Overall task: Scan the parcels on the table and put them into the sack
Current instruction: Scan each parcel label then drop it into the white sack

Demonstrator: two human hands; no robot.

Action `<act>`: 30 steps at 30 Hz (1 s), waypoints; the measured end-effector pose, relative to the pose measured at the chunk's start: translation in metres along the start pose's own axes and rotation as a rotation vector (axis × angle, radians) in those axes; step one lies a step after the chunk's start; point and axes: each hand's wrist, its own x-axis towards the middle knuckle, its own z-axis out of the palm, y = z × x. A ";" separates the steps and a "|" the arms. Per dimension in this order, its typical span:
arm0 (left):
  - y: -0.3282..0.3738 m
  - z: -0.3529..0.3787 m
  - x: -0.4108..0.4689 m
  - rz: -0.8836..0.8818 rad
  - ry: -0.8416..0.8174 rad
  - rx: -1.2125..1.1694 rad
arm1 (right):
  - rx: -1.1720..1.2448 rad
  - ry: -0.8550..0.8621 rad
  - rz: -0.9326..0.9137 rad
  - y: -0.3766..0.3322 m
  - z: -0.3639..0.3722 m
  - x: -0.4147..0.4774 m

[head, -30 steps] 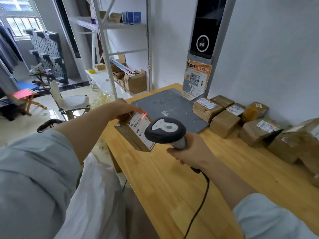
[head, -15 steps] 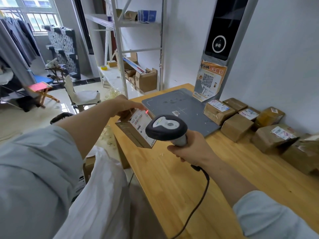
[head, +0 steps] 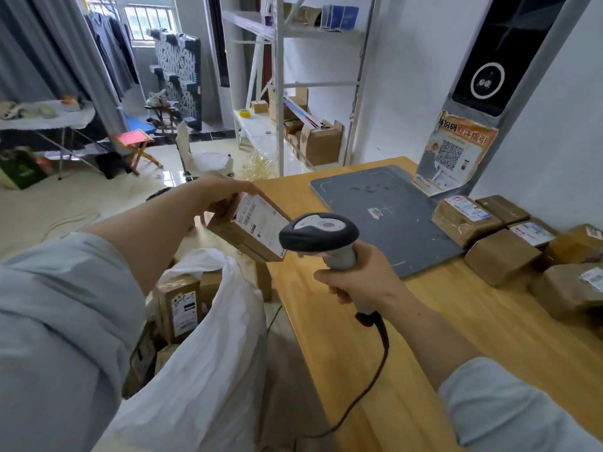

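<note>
Gripping a labelled parcel (head: 253, 228) from above, the left hand (head: 222, 194) holds it off the table's (head: 408, 353) left edge, above the white sack (head: 208, 337). The right hand (head: 359, 282) clasps the scanner (head: 321, 234) over the table; more parcels (head: 502, 256) sit along its far right edge.

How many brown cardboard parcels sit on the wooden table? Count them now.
6 brown cardboard parcels by the wall: labelled, plain behind it, labelled, plain in front, two at right edge. Others may be hidden.

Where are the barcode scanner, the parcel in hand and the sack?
barcode scanner (head: 319, 239), head view, on its dark rounded head.
held parcel (head: 262, 228), head view, on its white shipping label.
sack (head: 212, 347), head view, on the white cloth of its near side.
</note>
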 end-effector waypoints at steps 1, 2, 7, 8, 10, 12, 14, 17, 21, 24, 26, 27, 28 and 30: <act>-0.014 -0.010 -0.001 -0.032 0.042 -0.011 | 0.019 -0.016 0.020 0.000 0.007 0.005; -0.028 -0.021 -0.003 -0.066 0.089 -0.034 | 0.026 -0.033 0.038 0.000 0.015 0.010; -0.109 -0.057 -0.016 -0.245 0.341 -0.217 | 0.096 -0.099 0.143 0.006 0.062 0.033; -0.126 -0.060 -0.021 -0.288 0.384 -0.221 | 0.105 -0.115 0.160 0.008 0.072 0.037; -0.160 -0.065 -0.025 -0.349 0.433 -0.225 | 0.113 -0.153 0.185 0.011 0.088 0.045; -0.185 -0.066 -0.023 -0.369 0.480 -0.269 | 0.127 -0.174 0.212 0.014 0.100 0.052; -0.202 -0.057 -0.018 -0.404 0.464 -0.292 | 0.124 -0.179 0.240 0.018 0.107 0.058; -0.211 -0.039 -0.011 -0.451 0.386 -0.290 | 0.138 -0.172 0.289 0.021 0.110 0.065; -0.193 -0.016 0.007 -0.452 0.316 -0.227 | 0.217 -0.112 0.351 0.026 0.101 0.069; -0.156 0.007 0.024 -0.328 0.322 -0.124 | 0.368 -0.025 0.411 0.032 0.084 0.069; -0.128 0.028 0.035 -0.210 0.283 -0.039 | 0.462 0.046 0.434 0.038 0.070 0.069; -0.111 0.040 0.037 -0.149 0.255 0.025 | 0.502 0.090 0.447 0.042 0.061 0.068; -0.095 0.055 0.040 -0.086 0.225 0.078 | 0.544 0.136 0.462 0.047 0.051 0.067; -0.061 0.089 0.044 0.025 0.139 0.129 | 0.647 0.231 0.502 0.057 0.027 0.063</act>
